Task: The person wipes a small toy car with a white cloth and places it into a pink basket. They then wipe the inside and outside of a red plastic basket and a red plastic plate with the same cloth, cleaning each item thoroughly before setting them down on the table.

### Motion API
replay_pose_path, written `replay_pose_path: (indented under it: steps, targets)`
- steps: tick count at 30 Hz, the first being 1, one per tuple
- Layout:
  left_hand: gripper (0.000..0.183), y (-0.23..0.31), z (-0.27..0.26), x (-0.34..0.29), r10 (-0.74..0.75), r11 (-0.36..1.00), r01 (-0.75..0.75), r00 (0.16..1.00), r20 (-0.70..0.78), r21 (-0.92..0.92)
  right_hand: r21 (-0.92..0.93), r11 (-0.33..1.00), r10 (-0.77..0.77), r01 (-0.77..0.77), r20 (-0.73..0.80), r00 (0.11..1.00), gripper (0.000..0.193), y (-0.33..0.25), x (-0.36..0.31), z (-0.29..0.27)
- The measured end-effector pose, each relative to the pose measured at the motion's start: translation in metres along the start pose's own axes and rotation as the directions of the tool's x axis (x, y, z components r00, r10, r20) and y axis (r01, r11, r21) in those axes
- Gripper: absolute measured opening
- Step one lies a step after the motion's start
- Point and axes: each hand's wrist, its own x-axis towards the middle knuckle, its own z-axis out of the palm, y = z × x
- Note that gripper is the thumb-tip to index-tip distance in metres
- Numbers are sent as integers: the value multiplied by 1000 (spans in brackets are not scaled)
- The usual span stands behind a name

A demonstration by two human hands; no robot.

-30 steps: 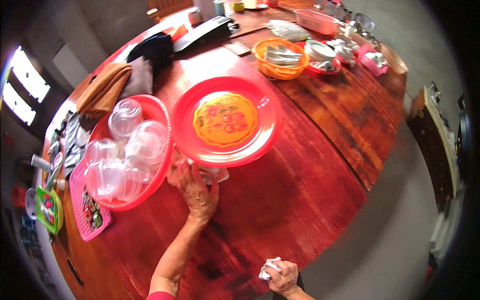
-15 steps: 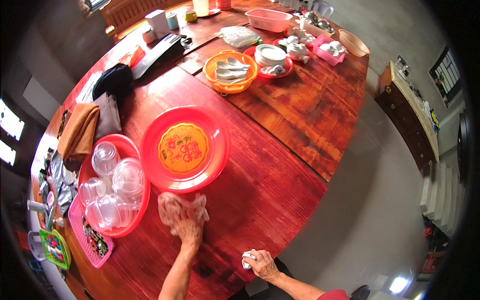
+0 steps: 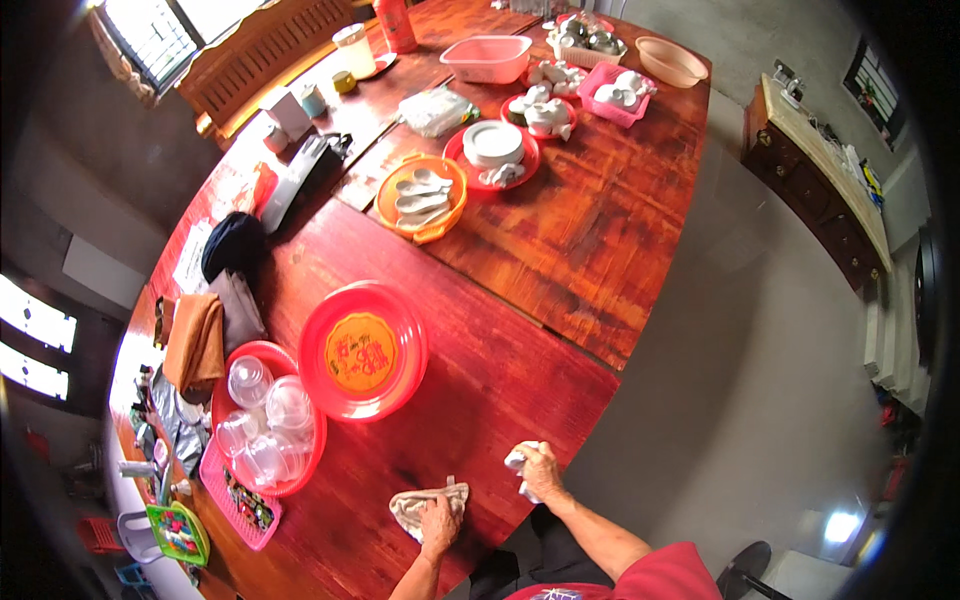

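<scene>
My left hand [image 3: 440, 522] presses a pale, pinkish cloth [image 3: 408, 510] against the red-brown wooden table [image 3: 480, 350] near its front edge. The fingers are bunched on the cloth, which spreads out to their left. At the table's right edge, my right hand [image 3: 543, 474] is closed around a crumpled white cloth [image 3: 516, 461], most of it hidden by the fingers. Farther in stands a round red plastic basin [image 3: 412, 335] with a yellow printed centre. To its left, a red basket [image 3: 318, 450] holds several clear plastic cups [image 3: 288, 402].
A pink basket [image 3: 262, 540] of small items lies at the left. Farther back are an orange basket [image 3: 383, 207] of white spoons, a stack of white plates [image 3: 493, 142] and a pink tub [image 3: 486, 60]. Folded brown cloth [image 3: 195, 345] and a dark cap [image 3: 232, 243] line the left side.
My left hand and its cloth have moved from beside the red basin toward me and to the right. My right hand is slightly farther up the table edge. The whole view has shifted.
</scene>
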Motion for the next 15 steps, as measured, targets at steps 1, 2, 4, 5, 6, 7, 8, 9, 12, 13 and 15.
replay_pose_path:
  steps: [1,2,4,5,6,7,8,9,12,13,15]
  targets:
    - [40,0,1,0,-11,1000,10,1000,13,6,20,999,-26,27,-29,999,31,-4,9,10]
    - [40,1,0,1,-26,1000,25,999,25,12,41,998,-53,56,-54,997,32,-9,20,19]
    - [43,2,0,7,-79,997,79,996,49,4,65,996,67,-63,-60,996,24,-20,47,30]
    - [45,-1,2,9,-91,996,89,993,69,22,218,964,160,-149,-32,987,23,-15,64,46]
    - [47,-4,6,10,-101,995,98,991,92,34,356,905,245,-233,11,969,23,-22,79,53]
    - [51,-10,8,14,-52,998,45,990,134,51,309,937,205,-164,-105,973,17,-29,90,61]
    - [53,-11,14,14,-144,989,138,970,195,45,-14,974,-223,224,-180,958,11,-36,100,62]
    - [52,-5,12,17,-136,991,137,976,168,4,-345,833,-530,432,-275,802,8,-21,119,85]
    - [50,0,3,15,-81,996,83,990,118,-14,825,543,271,-157,5,963,16,-76,146,88]
    - [51,1,3,12,-99,995,94,987,129,42,808,581,262,-93,-78,962,15,-90,156,92]
    - [54,1,3,14,-109,990,96,984,138,99,942,306,282,-141,52,958,32,-104,172,114]
